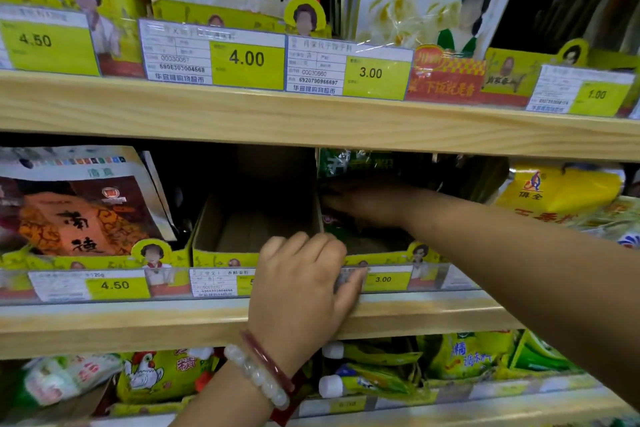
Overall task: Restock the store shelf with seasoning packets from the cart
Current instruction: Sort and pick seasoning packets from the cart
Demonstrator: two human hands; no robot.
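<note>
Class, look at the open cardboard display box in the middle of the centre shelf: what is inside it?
The open cardboard display box shows only bare brown floor and walls; the left hand covers its front right corner.
</note>
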